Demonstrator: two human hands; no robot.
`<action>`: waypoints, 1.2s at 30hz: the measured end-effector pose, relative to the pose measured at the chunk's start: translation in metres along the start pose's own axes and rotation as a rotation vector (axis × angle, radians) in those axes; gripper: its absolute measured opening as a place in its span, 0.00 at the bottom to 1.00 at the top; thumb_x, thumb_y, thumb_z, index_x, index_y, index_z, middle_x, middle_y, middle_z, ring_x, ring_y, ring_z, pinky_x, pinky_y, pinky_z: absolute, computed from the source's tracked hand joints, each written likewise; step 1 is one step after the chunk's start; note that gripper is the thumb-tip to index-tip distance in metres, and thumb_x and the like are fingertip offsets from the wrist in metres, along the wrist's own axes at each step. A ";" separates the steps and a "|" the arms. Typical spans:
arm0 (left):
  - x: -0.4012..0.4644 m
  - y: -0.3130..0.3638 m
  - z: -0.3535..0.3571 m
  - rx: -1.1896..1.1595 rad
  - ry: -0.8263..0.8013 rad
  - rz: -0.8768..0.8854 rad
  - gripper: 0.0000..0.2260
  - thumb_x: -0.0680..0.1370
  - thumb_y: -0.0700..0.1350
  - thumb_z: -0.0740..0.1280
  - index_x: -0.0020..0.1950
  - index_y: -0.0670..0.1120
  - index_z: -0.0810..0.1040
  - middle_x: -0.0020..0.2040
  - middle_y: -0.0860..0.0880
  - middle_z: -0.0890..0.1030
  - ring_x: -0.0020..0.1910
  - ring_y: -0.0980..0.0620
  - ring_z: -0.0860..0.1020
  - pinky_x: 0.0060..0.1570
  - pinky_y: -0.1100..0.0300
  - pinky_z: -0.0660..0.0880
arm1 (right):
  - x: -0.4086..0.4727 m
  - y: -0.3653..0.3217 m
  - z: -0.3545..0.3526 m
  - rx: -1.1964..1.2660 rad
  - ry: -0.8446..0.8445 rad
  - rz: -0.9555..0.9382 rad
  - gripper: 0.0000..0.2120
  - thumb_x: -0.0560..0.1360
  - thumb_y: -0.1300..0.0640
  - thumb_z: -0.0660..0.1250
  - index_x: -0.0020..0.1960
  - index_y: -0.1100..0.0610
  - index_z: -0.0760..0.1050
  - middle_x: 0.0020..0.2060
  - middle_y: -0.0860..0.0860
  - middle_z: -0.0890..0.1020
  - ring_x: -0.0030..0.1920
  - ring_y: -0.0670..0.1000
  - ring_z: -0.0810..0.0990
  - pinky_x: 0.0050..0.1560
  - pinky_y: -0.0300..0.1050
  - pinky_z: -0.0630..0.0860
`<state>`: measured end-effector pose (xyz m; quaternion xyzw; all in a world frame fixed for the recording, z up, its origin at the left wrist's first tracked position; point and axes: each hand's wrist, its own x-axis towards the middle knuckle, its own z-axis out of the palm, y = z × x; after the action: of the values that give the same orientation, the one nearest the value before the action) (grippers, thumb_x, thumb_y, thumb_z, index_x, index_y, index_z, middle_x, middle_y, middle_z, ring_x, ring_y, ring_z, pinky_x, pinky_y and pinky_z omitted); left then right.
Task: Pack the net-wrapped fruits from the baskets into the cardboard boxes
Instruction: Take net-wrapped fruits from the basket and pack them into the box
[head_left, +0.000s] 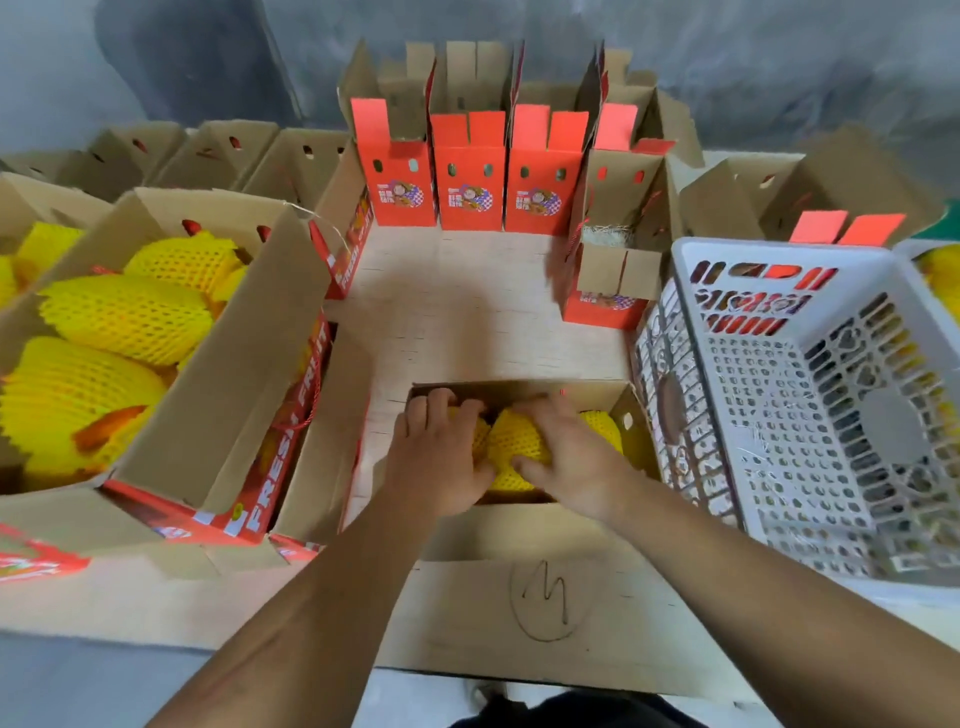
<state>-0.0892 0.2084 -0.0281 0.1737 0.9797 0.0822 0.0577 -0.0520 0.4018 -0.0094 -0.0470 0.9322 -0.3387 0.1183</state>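
Note:
An open cardboard box (524, 389) lies in front of me with several yellow net-wrapped fruits inside. My left hand (441, 452) rests over a fruit at the box's left side, fingers curled round it. My right hand (566, 457) grips the middle net-wrapped fruit (514, 441). A third fruit (605, 426) shows at the box's right end. On my left stands a bigger open box (218, 374) filled with several yellow net-wrapped fruits (124, 312). The white plastic basket (810, 395) at my right holds nothing that I can see.
Three red upright boxes (470, 176) with raised flaps stand at the back of the table. Another red box (605, 291) stands by the basket. Brown open boxes line the back left and right. A second basket's edge with yellow fruit (943, 275) shows at far right.

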 end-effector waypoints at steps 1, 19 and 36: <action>0.003 0.001 0.000 -0.041 -0.027 -0.008 0.28 0.72 0.60 0.65 0.71 0.57 0.67 0.68 0.48 0.64 0.68 0.43 0.64 0.66 0.49 0.65 | 0.004 0.000 0.009 -0.044 -0.061 0.042 0.36 0.76 0.52 0.72 0.80 0.54 0.60 0.74 0.56 0.67 0.73 0.57 0.69 0.73 0.45 0.64; 0.035 0.245 -0.019 -0.902 0.059 0.203 0.06 0.86 0.51 0.61 0.57 0.54 0.76 0.50 0.57 0.82 0.49 0.60 0.80 0.50 0.55 0.79 | -0.101 0.095 -0.114 0.401 0.579 0.031 0.20 0.82 0.64 0.62 0.72 0.53 0.72 0.63 0.46 0.80 0.60 0.41 0.80 0.58 0.34 0.77; 0.104 0.614 0.088 -0.333 0.098 0.574 0.10 0.85 0.51 0.61 0.58 0.55 0.81 0.49 0.55 0.84 0.48 0.52 0.81 0.41 0.59 0.69 | -0.229 0.455 -0.323 -0.071 0.496 0.472 0.30 0.76 0.62 0.66 0.77 0.52 0.66 0.72 0.55 0.70 0.69 0.64 0.71 0.68 0.59 0.69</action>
<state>0.0296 0.8261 -0.0116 0.4265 0.8655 0.2625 0.0126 0.0843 0.9891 -0.0187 0.2495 0.9290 -0.2704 -0.0386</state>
